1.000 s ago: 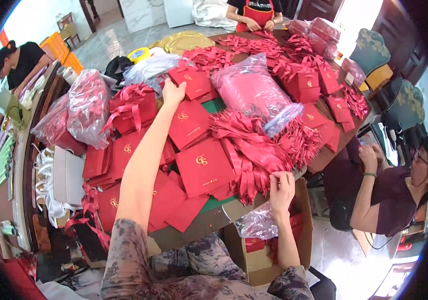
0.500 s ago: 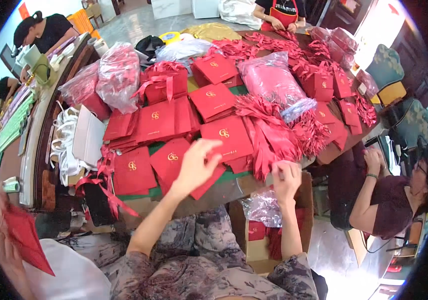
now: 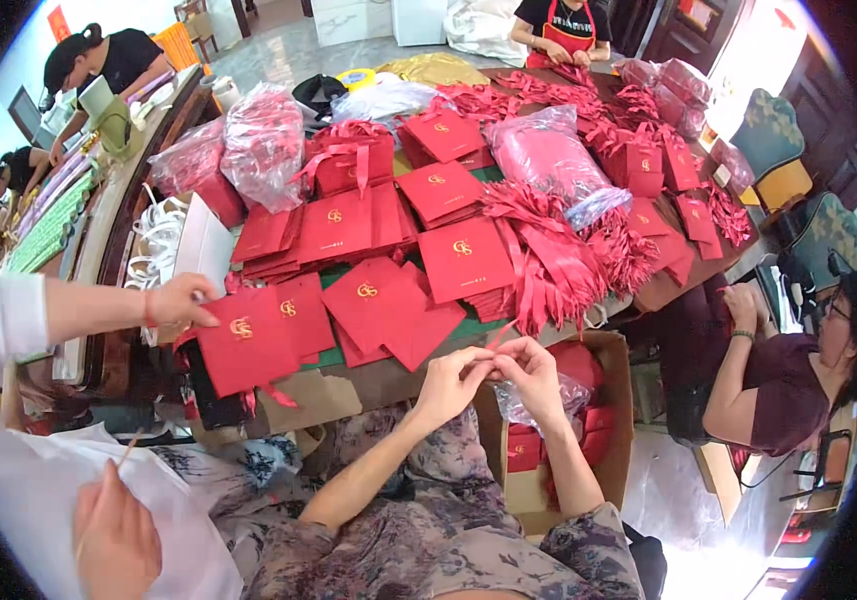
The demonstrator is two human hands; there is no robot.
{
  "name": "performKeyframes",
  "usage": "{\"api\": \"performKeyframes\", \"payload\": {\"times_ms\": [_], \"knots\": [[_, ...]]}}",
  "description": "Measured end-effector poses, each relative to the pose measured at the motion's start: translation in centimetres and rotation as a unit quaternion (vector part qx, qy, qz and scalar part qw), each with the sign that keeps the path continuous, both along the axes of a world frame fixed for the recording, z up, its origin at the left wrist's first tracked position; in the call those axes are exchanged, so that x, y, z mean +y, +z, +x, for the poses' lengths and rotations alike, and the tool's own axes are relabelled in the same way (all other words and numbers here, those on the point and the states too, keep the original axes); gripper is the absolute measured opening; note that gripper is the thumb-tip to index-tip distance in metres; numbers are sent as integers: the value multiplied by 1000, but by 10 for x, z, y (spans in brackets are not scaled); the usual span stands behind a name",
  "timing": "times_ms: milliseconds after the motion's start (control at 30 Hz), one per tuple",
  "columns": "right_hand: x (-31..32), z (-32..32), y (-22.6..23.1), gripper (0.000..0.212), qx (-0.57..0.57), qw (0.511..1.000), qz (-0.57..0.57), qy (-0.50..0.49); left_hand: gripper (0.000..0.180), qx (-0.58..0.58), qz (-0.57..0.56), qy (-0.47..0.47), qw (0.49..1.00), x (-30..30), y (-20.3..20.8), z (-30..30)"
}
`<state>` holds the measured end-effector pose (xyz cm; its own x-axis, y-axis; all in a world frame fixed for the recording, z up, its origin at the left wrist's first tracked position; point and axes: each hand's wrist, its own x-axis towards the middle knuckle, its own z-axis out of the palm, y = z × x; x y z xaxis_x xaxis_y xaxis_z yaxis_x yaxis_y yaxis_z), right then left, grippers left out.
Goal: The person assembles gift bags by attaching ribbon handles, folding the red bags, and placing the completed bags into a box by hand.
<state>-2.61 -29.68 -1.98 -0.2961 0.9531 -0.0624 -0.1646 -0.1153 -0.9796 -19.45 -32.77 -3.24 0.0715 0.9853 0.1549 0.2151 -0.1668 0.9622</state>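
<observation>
My left hand and my right hand meet at the table's near edge, fingers pinched together. A bit of red ribbon sticks up from between their fingertips; its rest is hidden. Just beyond lies a bundle of red ribbons with frayed ends. Left of it is a stack of flat red gift bags with gold print. More red bags lie fanned out on a green patch of tabletop.
At left, another person's hand holds a red bag; their other hand has a thin stick. Below my right arm stands an open cardboard box with red items. Plastic-wrapped bundles lie farther back. Someone sits at right.
My left hand has moved right from over the bags to join my right hand, and both now pinch the ribbon. The person at left has brought a red bag over the table's left corner.
</observation>
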Motion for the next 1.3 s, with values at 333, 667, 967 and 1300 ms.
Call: {"api": "performKeyframes", "payload": {"times_ms": [333,667,967,1300], "knots": [[-22,-6,-12,12,-296,946,131,7,44,332,128,264,897,33,-7,-83],[-24,-14,-32,14,-240,961,139,-11,67,421,74,167,888,11,-27,-75],[-15,-39,-33,14,-179,976,124,-15,57,459,67,186,866,40,-12,-97],[0,-75,-21,13,-243,951,169,-89,36,392,114,149,901,20,-5,-67]]}}
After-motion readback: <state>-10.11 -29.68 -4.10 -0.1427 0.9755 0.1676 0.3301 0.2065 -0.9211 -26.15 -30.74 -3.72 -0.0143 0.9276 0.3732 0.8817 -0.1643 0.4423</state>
